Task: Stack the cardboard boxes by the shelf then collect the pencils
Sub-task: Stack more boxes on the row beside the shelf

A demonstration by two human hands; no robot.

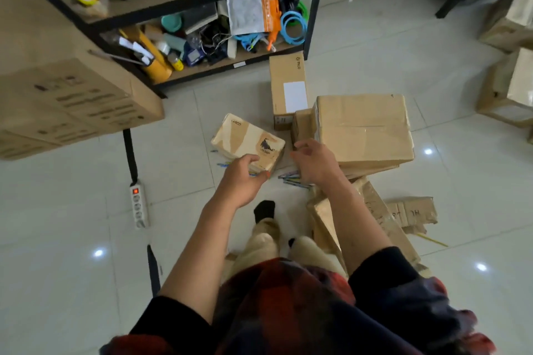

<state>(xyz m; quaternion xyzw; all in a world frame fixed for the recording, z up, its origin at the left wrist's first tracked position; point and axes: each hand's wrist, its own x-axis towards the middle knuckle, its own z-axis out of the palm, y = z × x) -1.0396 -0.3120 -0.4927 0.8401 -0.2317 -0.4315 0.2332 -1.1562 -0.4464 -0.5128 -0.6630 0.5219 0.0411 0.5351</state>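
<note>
Glossy tile floor (pixel 72 210) before shelf (pixel 202 66); left hand (pixel 242 179) grips small taped box (pixel 248 141) at its near edge; right hand (pixel 314 164) spread, holding nothing; pencils (pixel 291 179) beside and apparently under box; risk: lifting scatters them, one-handed grip slips.

Head view, steeply down, close

Dark sleeves (pixel 386 271) pushed up, red-black plaid shirt (pixel 288 305), beige trousers (pixel 265 242), black socks (pixel 264 210).
</note>
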